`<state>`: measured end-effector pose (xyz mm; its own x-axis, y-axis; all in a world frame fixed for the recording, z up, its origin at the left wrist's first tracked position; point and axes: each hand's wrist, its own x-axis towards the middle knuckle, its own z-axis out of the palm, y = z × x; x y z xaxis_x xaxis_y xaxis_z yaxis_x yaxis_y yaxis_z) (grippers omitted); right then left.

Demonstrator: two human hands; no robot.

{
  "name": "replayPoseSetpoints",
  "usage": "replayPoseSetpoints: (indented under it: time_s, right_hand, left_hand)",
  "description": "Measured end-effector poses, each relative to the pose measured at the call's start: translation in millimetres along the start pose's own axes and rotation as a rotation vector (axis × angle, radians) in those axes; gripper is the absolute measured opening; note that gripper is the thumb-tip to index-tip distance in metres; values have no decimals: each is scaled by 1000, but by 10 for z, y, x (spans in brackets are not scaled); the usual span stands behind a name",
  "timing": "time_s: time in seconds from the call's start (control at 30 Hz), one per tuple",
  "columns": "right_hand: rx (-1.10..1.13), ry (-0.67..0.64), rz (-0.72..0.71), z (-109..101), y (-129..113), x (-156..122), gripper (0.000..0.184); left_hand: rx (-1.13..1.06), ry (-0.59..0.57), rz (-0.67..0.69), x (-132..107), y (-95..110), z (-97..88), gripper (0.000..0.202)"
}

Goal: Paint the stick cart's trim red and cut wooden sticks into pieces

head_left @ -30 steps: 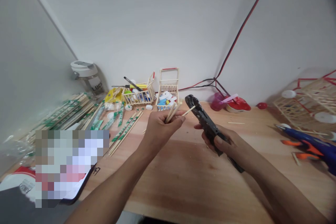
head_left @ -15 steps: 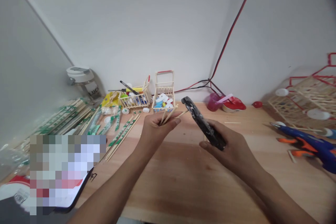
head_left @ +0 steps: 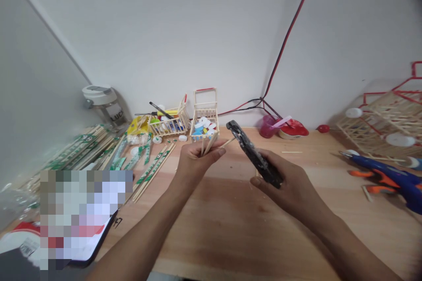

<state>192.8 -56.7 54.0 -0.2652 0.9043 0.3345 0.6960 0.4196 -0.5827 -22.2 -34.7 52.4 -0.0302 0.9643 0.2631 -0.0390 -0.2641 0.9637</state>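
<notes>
Several thin wooden sticks [head_left: 208, 144] are gripped in my left hand [head_left: 198, 158], between thumb and curled fingers. One of them points right, and its end meets or lies behind a long black tool [head_left: 249, 149]. That tool, speckled with pale smears and bent at its top, is held in my right hand [head_left: 286, 178]; its exact kind is unclear. It leans with its top end toward the left hand. A short bit of wood shows by my right thumb. Just behind the left hand stands a small stick-built cart [head_left: 205, 112] filled with bottle caps [head_left: 204, 126].
Left lie wrapped chopsticks [head_left: 151, 169], a phone [head_left: 82, 246] and a lidded bottle [head_left: 105, 103]. Another stick cart [head_left: 168, 125] stands behind. A pink cup [head_left: 267, 126] and a red-filled dish [head_left: 295, 129] sit by the wall. At right are a blue glue gun [head_left: 385, 175] and a larger stick structure [head_left: 392, 118].
Both hands hold nearly the same pose. The sticks in my left hand have shifted slightly and stand a bit more upright. The camera view has moved a little.
</notes>
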Motion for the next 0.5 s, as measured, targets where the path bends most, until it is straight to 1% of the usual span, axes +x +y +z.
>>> replayPoseSetpoints:
  time_s: [0.13,0.3,0.5]
  right_hand:
    - [-1,5,0,8,-5,-2,45]
    - [34,-51,27,22,11,-6,48]
    - [120,-100,26,23,10,-7,49]
  left_hand:
    - [1,-1,1,5,0,2,20]
    - [28,8,15,-3,4,-3,21]
    - [60,11,36,-14,-13,-10,23]
